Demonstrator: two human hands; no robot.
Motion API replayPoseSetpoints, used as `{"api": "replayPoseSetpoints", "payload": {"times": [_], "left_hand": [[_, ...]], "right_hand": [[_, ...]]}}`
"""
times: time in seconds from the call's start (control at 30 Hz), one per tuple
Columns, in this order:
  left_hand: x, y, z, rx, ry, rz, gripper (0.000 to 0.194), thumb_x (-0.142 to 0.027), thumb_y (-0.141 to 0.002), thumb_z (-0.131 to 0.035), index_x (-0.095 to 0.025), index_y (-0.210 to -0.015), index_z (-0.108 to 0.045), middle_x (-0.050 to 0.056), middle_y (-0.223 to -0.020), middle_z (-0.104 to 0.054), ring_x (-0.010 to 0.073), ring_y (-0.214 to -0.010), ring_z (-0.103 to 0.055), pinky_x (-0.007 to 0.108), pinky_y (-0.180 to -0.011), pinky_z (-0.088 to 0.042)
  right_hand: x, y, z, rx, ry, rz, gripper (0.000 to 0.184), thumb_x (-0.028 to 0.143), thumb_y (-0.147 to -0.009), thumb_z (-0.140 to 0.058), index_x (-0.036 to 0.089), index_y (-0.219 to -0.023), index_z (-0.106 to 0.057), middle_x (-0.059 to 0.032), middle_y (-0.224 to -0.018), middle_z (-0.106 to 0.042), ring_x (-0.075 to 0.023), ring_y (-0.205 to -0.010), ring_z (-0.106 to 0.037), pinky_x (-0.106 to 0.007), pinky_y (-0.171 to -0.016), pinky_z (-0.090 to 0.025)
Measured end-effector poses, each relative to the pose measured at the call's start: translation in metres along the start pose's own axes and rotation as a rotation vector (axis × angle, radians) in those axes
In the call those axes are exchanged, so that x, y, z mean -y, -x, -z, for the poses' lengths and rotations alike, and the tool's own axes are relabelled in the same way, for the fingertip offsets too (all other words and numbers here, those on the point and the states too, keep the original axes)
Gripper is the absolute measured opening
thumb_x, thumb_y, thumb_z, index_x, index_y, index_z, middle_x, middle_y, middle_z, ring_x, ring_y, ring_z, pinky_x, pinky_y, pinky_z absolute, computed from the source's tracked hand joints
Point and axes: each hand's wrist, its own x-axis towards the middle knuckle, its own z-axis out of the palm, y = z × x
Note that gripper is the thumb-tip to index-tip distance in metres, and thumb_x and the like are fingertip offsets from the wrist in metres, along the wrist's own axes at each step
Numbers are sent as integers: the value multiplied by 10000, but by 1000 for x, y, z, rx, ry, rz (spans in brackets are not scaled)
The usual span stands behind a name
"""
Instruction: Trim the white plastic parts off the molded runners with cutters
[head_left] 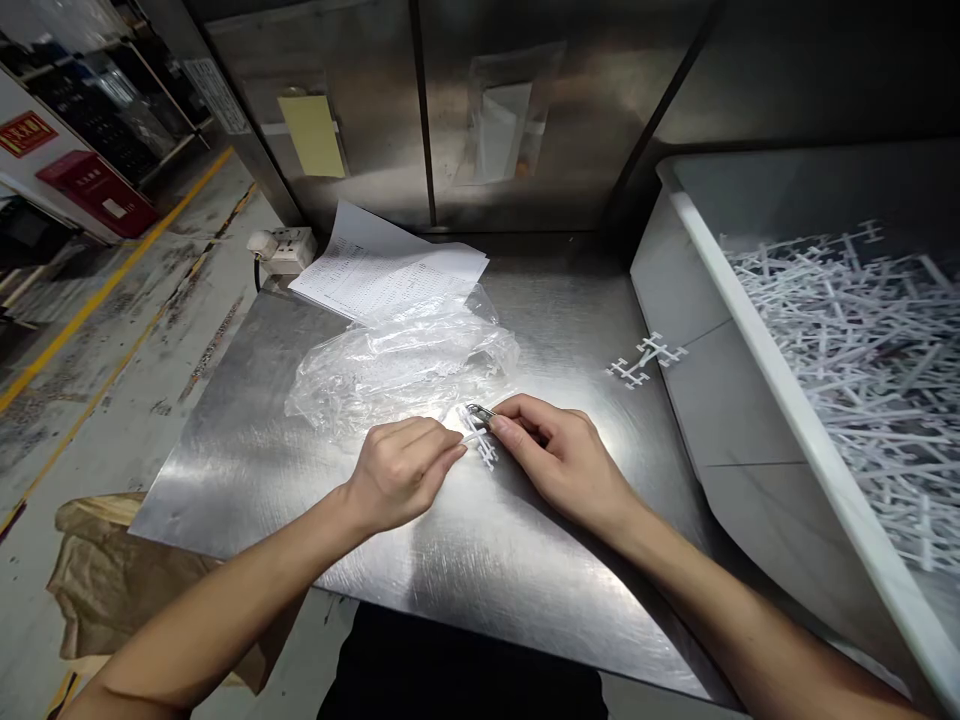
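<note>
Your left hand (pixel 401 470) rests low on the steel table (pixel 247 450), with its fingers curled in and the thumb and first finger pinched together on one end of a small white plastic piece (pixel 484 448). This piece is a thin branched part, like a little frame with short cross arms. It lies just between your two hands, touching the fingertips of both.

Your right hand (pixel 559 455) is closed around a small metal tool (pixel 480 412). Only the shiny tip of the tool shows beyond your thumb and first finger, so I cannot tell exactly what kind of tool it is. The tip sits right at the upper end of the white plastic piece, touching it or almost touching it.

Just beyond your fingertips, on the far side, a crumpled clear plastic bag (pixel 397 360) lies on the table. Behind the bag there are printed paper sheets (pixel 382 270), and at the left of them a white power strip (pixel 285 248).

To the right of your right hand, well apart from the fingers, two more white branched parts (pixel 645 362) lie together on the table. Further to the right stands a big white bin (pixel 750 320) filled with many loose white plastic sticks (pixel 862 350) of the same kind.
</note>
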Motion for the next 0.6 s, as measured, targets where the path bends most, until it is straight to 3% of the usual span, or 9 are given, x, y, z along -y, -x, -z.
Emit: {"api": "replayPoseSetpoints", "payload": {"times": [0.2, 0.4, 0.6], "left_hand": [[-2, -1, -1, -2, 36, 58, 99, -142, -1075, -651, -165, -1010, -721, 23, -824, -773, 140, -695, -715, 264, -645, -554], [-1, 1, -1, -12, 41, 64, 85, -144, -1070, -669, -158, -1000, -714, 29, -832, -768, 142, -710, -712, 268, -658, -538], [-1, 1, -2, -23, 36, 53, 94, -142, -1074, -661, -159, -995, -710, 26, -820, -749, 137, -693, -681, 270, -650, -520]], "right_hand": [[3, -1, 1, 20, 1, -40, 323, 455, -1096, -592, 212, -946, -744, 2, -729, -697, -174, -658, -578, -323, -614, -397], [6, 1, 6, -42, -21, 76, 256, 415, -1087, -622, 212, -1004, -753, 10, -732, -680, -159, -648, -574, -307, -603, -413], [8, 5, 4, 4, -65, 127, 234, 397, -1093, -635, 210, -1044, -767, 10, -752, -693, -152, -654, -609, -298, -588, -432]]}}
